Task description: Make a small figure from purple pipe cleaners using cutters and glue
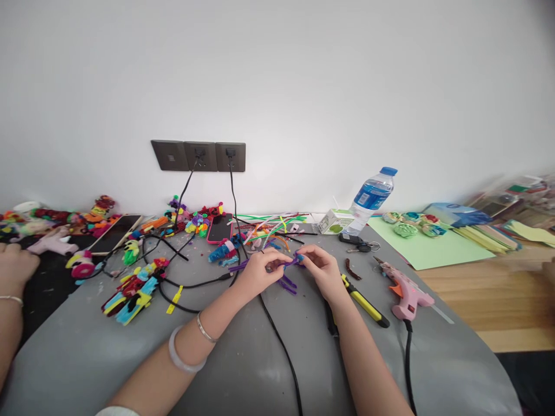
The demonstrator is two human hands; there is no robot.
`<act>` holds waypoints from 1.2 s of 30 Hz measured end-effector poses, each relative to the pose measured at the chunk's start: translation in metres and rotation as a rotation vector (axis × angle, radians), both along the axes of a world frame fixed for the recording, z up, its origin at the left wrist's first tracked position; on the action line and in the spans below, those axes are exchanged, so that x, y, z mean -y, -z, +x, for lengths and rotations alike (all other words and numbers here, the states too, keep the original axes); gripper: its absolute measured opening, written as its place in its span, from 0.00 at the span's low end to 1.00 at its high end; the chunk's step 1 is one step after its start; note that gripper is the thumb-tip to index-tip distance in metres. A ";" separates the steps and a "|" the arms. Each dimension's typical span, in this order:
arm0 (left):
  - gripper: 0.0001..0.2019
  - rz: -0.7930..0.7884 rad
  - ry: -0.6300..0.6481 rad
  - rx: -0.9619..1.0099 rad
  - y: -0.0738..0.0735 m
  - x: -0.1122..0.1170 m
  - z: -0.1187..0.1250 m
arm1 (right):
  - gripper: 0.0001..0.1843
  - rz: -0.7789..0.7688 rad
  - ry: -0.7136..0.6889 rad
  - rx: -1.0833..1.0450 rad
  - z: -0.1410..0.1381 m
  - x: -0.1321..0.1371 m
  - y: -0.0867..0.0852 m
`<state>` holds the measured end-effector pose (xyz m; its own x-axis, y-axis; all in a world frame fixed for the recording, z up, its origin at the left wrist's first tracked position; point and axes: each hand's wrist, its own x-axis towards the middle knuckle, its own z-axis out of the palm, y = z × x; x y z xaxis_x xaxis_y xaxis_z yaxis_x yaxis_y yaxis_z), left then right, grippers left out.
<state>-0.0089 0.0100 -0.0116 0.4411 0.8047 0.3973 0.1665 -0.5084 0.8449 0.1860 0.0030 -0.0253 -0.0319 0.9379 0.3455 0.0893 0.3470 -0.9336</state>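
Over the middle of the grey table, my left hand [266, 270] and my right hand [319, 270] meet at a purple pipe cleaner piece [287, 283]. Left thumb and fingertips pinch one side of it. Blue-painted right fingertips close on the other side, and more purple stems stick out below and to the left. How the stems join is hidden behind my fingers. Beyond my hands lies a heap of loose pipe cleaners [273, 225] in green, white and orange. By my right wrist rests a yellow-and-black handled tool [366, 301], its front end partly hidden.
A pink glue gun [410, 296] with a black cord lies right. Behind stand a tilted water bottle [370, 199], a drink carton [335, 222] and keys [364, 247]. Bundled pipe cleaner figures [134, 289], phones [116, 234] and black cables [191, 286] cover the left. Another person's hand [15, 268] shows far left.
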 end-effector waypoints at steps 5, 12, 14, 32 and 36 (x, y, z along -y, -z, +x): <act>0.15 -0.083 -0.070 0.059 0.001 -0.001 0.000 | 0.11 0.034 -0.032 0.080 0.000 -0.001 0.002; 0.14 -0.125 -0.064 0.112 0.000 -0.002 0.001 | 0.13 0.068 -0.050 0.144 -0.002 -0.001 0.002; 0.13 -0.117 -0.061 0.099 -0.001 -0.001 0.001 | 0.12 0.067 -0.047 0.149 -0.002 -0.001 0.002; 0.11 -0.023 -0.056 0.018 -0.001 -0.001 0.000 | 0.11 0.044 -0.086 0.180 -0.003 0.000 -0.001; 0.10 -0.034 -0.055 0.024 -0.003 -0.001 0.000 | 0.10 0.058 -0.092 0.176 -0.002 0.000 0.001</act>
